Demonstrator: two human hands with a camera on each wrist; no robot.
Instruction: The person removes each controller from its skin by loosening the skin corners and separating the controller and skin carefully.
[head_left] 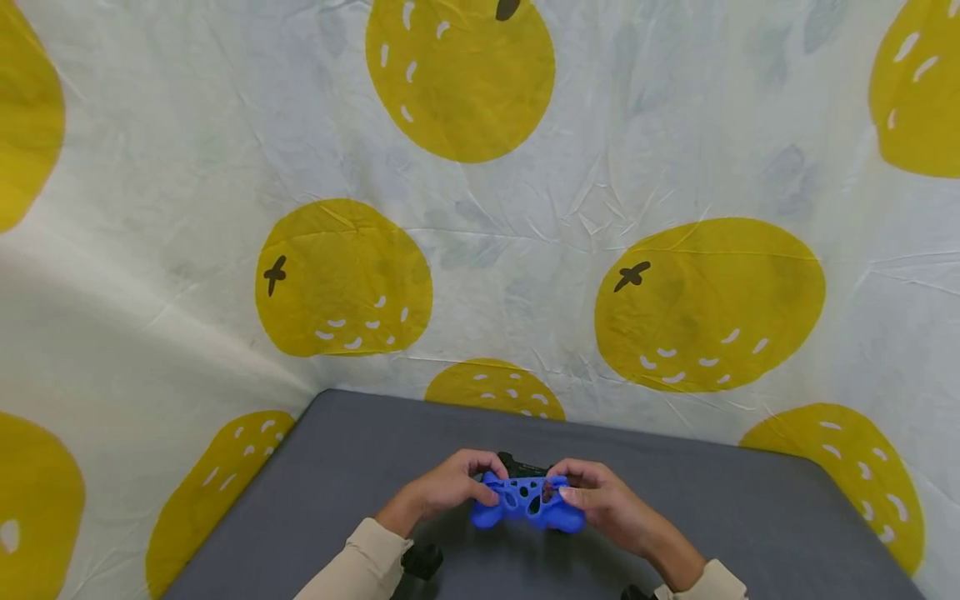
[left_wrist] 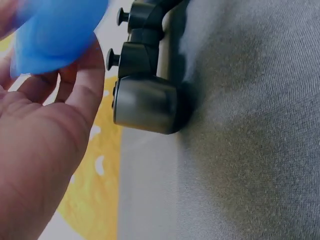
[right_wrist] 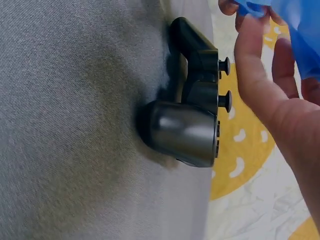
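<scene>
A blue, soft-looking game controller cover (head_left: 489, 515) with several cut-out holes is held up in front of me by both hands. My left hand (head_left: 453, 483) pinches its left end between thumb and fingers, and my right hand (head_left: 611, 504) pinches the right end the same way. Beyond and below the cover, a black game controller (head_left: 521, 467) rests on the grey surface, partly hidden in the head view. Both wrist views show this controller with its thumbsticks up, apart from the hands. The cover (left_wrist: 60, 37) looks blurred in the left wrist view.
The controller lies on a grey cloth-covered table (head_left: 360, 467). A pale curtain (head_left: 510, 292) printed with large yellow fruit hangs behind the table and along its sides. Black straps or devices (head_left: 423, 561) sit at the wrists by the beige sleeves.
</scene>
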